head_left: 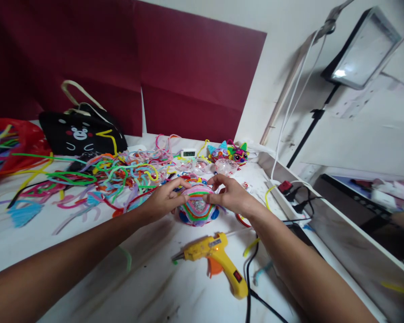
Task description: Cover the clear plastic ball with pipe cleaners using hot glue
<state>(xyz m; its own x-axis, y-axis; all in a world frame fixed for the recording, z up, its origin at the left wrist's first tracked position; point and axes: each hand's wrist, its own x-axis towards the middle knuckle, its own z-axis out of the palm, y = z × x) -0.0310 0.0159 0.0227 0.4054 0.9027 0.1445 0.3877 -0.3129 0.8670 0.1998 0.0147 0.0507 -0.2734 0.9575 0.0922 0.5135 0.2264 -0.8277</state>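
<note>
A rounded craft piece (199,218) covered in curved rows of coloured pipe cleaners sits on the white table, between my two hands. Its arcs are pink, orange, green and purple, with blue patches at the sides and a shiny clear area in the middle. My left hand (168,196) grips its left upper edge with bent fingers. From the right, my right hand (229,194) pinches the upper edge with thumb and forefinger. Closer to me lies a yellow hot glue gun (218,258), nozzle pointing left, with a small orange light on.
Loose pipe cleaners (121,172) are heaped at left, near a black bag (84,132) and a red bag (27,139). Two finished-looking craft faces (227,152) and a small digital clock (188,153) stand behind. A power strip (289,199) and black cable (249,273) are at right.
</note>
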